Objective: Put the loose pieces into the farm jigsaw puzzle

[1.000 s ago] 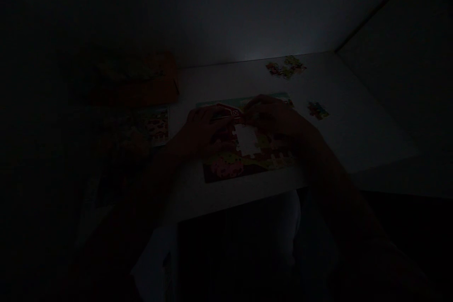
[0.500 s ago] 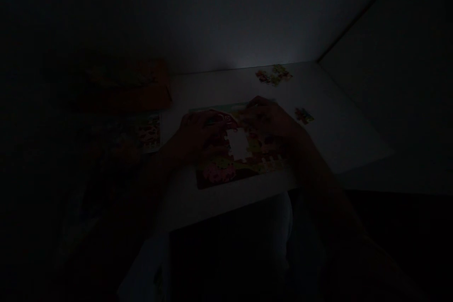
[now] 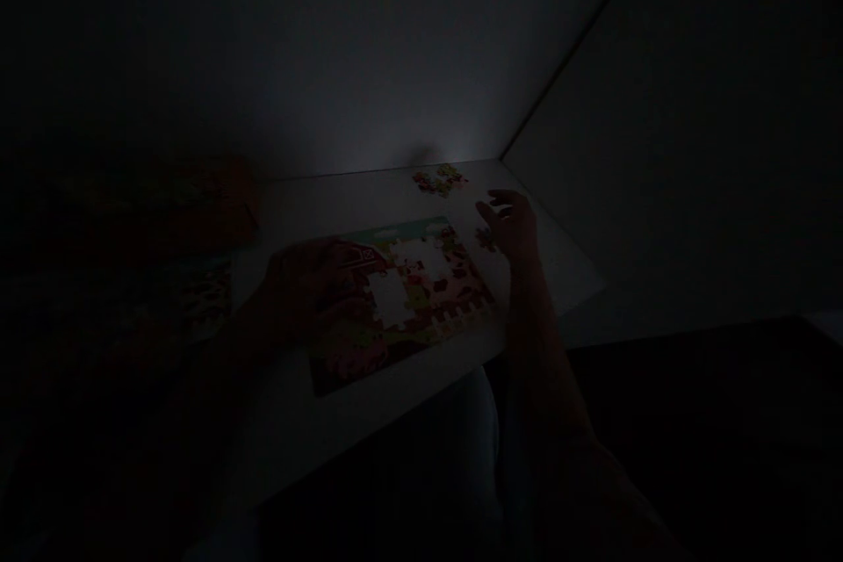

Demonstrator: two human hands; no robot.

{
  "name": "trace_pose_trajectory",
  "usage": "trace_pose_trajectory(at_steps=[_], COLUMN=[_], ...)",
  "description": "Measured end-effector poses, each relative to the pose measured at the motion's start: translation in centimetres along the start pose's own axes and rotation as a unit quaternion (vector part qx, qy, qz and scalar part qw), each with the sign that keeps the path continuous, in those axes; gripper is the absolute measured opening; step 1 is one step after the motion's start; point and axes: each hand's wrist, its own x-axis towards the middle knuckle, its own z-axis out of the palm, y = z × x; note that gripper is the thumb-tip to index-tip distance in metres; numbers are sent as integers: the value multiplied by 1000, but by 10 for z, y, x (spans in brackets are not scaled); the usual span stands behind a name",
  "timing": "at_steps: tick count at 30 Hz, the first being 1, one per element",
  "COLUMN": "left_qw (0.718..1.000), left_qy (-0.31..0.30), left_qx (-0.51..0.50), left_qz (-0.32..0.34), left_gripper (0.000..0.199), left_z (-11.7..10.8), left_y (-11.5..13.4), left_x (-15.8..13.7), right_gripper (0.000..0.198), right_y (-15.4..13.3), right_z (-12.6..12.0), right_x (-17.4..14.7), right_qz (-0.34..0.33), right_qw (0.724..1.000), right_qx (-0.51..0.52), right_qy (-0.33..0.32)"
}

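A partly assembled jigsaw puzzle point(image 3: 454, 290) with a red barn and a cow pattern lies on the white table. Two pale gaps show in its middle. My left hand point(image 3: 309, 281) rests flat on the puzzle's left side, over the barn, fingers stretched out. To the right of the puzzle, my right hand point(image 3: 510, 224) hovers with thumb and fingers apart and nothing visible between them. Just beside and below its fingers lies a loose puzzle piece point(image 3: 486, 239). The scene is very dark, so fine detail is lost.
Several loose puzzle pieces point(image 3: 441, 181) lie near the wall at the back. An orange box point(image 3: 230, 202) stands at the left, with a printed picture sheet point(image 3: 207, 290) before it. The white table point(image 3: 369, 413) meets a wall behind; my legs are below its front edge.
My right hand has left the puzzle and moved right, near the loose piece, uncovering a second gap. My left hand stays on the barn side. The view has turned right.
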Motion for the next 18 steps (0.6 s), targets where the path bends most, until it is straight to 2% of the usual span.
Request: trace_pose_trajectory(at_steps=[2, 4, 6, 10, 14, 16, 18], left_qw=[1000, 1000, 1000, 1000, 1000, 1000, 1000], left_qy=[-3, -11, -19, -3, -3, -10, -10], left_qx=[20, 23, 20, 9, 5, 5, 1], left_qz=[-2, -7, -14, -18, -5, -2, 1], left_gripper=[84, 88, 89, 89, 88, 87, 87], left_z=[1, 1, 1, 2, 1, -1, -3], left_y=[-3, -5, -6, -9, -9, -7, -3], left_x=[0, 1, 3, 4, 4, 4, 4], right_gripper=[73, 91, 96, 82, 74, 72, 66], right_y=[21, 38, 48, 49, 32, 21, 7], right_z=[-24, -40, -47, -49, -54, -57, -57], right_x=[-10, -26, -41, -56, -59, -60, -61], right_qz=[23, 44, 62, 65, 78, 53, -6], right_qw=[999, 997, 994, 993, 993, 996, 998], right_qx=[-41, -65, -82, -85, -54, -49, -21], right_qy=[16, -1, -30, -59, -64, -51, -58])
